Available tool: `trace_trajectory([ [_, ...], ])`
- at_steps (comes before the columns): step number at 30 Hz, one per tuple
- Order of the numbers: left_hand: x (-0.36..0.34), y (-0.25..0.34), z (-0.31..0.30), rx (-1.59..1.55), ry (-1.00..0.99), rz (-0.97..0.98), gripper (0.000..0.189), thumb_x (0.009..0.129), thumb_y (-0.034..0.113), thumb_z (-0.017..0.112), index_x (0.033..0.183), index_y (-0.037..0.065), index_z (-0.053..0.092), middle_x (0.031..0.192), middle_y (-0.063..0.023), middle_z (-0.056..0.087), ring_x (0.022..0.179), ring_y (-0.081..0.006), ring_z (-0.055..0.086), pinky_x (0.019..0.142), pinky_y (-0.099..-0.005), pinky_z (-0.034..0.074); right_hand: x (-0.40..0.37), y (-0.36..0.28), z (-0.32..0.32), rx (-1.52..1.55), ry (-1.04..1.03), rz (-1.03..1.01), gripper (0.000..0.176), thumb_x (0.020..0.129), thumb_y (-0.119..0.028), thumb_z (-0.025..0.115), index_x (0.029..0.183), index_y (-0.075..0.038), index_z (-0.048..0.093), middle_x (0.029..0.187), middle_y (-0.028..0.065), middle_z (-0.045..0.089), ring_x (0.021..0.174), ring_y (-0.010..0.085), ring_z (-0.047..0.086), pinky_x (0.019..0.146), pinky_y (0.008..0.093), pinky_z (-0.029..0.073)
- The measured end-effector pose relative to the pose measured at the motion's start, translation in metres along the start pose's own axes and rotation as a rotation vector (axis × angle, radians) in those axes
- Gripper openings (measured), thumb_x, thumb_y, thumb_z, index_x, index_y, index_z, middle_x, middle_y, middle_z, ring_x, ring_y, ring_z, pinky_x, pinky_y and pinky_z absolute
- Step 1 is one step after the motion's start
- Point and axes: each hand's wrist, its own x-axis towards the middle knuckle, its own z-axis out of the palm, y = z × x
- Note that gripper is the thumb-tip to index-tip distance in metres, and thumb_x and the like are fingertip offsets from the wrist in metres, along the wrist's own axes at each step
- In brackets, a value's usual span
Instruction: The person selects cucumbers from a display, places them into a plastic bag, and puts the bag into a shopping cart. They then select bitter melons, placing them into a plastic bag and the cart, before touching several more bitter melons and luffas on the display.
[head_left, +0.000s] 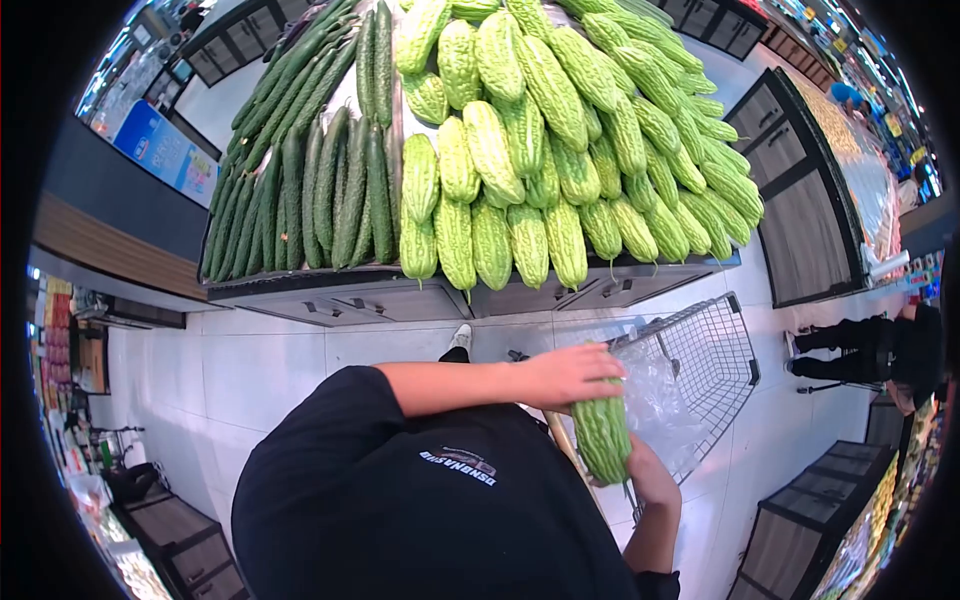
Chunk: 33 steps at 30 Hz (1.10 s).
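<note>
A pale green bitter melon (604,440) is held in front of my body, to the right of my dark shirt. My left hand (577,376) reaches across and closes over its upper end. Lower down, my right hand (652,474) grips its side near the bottom end, some fingers hidden behind it. A clear plastic bag (655,400) spreads out just beyond the melon, close to both hands. Whether a hand also pinches the bag is hidden.
A wire shopping cart (735,345) stands at front right, partly behind the bag. Ahead, a produce stand (480,300) carries piled bitter melons (545,90) and dark green cucumbers (325,185). Another person (890,350) stands at right. More display counters (790,190) line the sides.
</note>
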Motion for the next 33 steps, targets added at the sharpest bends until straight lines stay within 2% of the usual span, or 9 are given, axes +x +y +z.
trace_trajectory([
  [5,-0.065,-0.003,-0.061,-0.178,0.281,-0.466,0.084,0.071,0.029,0.086,0.141,0.008,0.045,0.136,-0.0155,0.054,0.131,-0.0316,0.049,0.112,-0.0473,0.038,0.078,-0.030,0.016,0.179,-0.034,-0.073,0.088,0.097,-0.070,0.038,0.143,0.005,0.040,0.122,0.0126,0.061,0.109,0.0200,0.061,0.090,0.0315,0.051],
  [10,-0.112,0.005,-0.116,-0.826,0.547,-0.835,0.084,0.081,0.024,0.082,0.148,0.004,0.034,0.139,-0.0123,0.051,0.129,-0.0235,0.050,0.110,-0.0402,0.040,0.174,-0.063,0.078,-0.084,0.140,-0.250,0.064,0.101,-0.032,0.058,0.151,-0.003,0.030,0.106,0.0096,0.062,0.088,0.0156,0.063,0.076,0.0303,0.056],
  [14,-0.124,-0.019,-0.150,-1.196,0.906,-0.971,0.082,0.088,0.027,0.078,0.149,0.002,0.030,0.138,-0.0112,0.051,0.127,-0.0201,0.051,0.109,-0.0371,0.041,0.244,-0.090,0.129,-0.121,0.045,-0.241,0.077,0.096,-0.015,0.063,0.156,-0.006,0.018,0.115,0.0109,0.059,0.096,0.0154,0.061,0.073,0.0300,0.057],
  [19,-0.136,-0.082,-0.203,-0.954,0.878,-1.055,0.059,0.102,0.039,0.058,0.142,0.001,0.037,0.129,-0.0113,0.058,0.115,-0.0180,0.056,0.098,-0.0368,0.048,0.324,-0.131,0.163,-0.155,0.097,-0.185,0.090,0.093,-0.017,0.071,0.157,-0.003,0.009,0.138,0.0188,0.052,0.112,0.0222,0.062,0.071,0.0315,0.059],
  [22,-0.153,-0.107,-0.249,-0.933,0.593,-1.238,0.060,0.102,0.041,0.056,0.141,-0.001,0.036,0.122,-0.0100,0.061,0.101,-0.0151,0.062,0.081,-0.0340,0.056,0.366,-0.134,0.164,0.017,0.079,-0.225,0.089,0.093,-0.018,0.071,0.156,-0.002,0.010,0.135,0.0180,0.053,0.109,0.0202,0.064,0.063,0.0293,0.059],
  [23,-0.156,-0.114,-0.247,-0.989,0.701,-1.134,0.059,0.102,0.044,0.054,0.137,-0.001,0.038,0.109,-0.0103,0.065,0.080,-0.0135,0.065,0.063,-0.0306,0.056,0.376,-0.134,0.163,0.013,0.100,-0.209,0.084,0.094,-0.017,0.070,0.155,-0.002,0.014,0.132,0.0164,0.055,0.104,0.0175,0.064,0.065,0.0290,0.060],
  [28,-0.168,-0.134,-0.259,-0.771,0.606,-1.222,0.054,0.102,0.049,0.052,0.126,0.001,0.042,0.082,-0.0103,0.065,0.062,-0.0165,0.062,0.056,-0.0309,0.054,0.400,-0.142,0.176,0.060,0.189,-0.338,0.077,0.094,-0.017,0.069,0.153,-0.001,0.022,0.127,0.0143,0.058,0.099,0.0149,0.063,0.061,0.0256,0.059],
  [31,-0.172,-0.145,-0.260,-0.645,0.577,-1.267,0.066,0.099,0.049,0.057,0.137,-0.002,0.039,0.074,-0.0090,0.062,0.062,-0.0183,0.062,0.058,-0.0352,0.051,0.408,-0.140,0.179,-0.065,0.312,-0.342,0.075,0.094,-0.023,0.070,0.151,0.001,0.028,0.126,0.0182,0.057,0.103,0.0223,0.063,0.072,0.0330,0.059],
  [33,-0.175,-0.152,-0.257,-0.122,0.552,-1.262,0.079,0.096,0.047,0.062,0.149,-0.002,0.030,0.068,-0.0095,0.060,0.063,-0.0204,0.061,0.062,-0.0388,0.048,0.417,-0.133,0.177,-0.723,0.614,-0.693,0.071,0.096,-0.031,0.066,0.151,-0.002,0.032,0.125,0.0191,0.055,0.102,0.0309,0.063,0.089,0.0422,0.053],
])
